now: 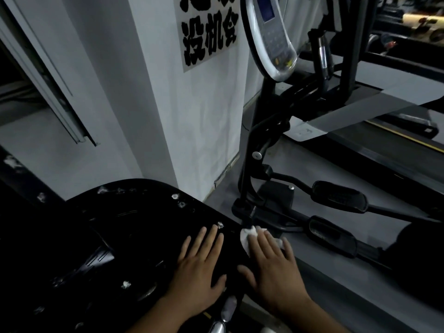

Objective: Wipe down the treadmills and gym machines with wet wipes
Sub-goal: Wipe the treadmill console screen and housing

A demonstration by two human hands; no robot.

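Crumpled, seemingly folded white wipe (246,237) under flat right hand (276,270); left hand (201,267) flat.

Left hand (200,267) lies flat, fingers spread; right hand (275,265) likewise, palm down.

Paper sign (209,32) stuck on white pillar (192,116): big black brush characters, bottom row reads "没机会"; row above cut off by the frame edge, unreadable. Elliptical console (271,32) screen and button labels too blurred to read
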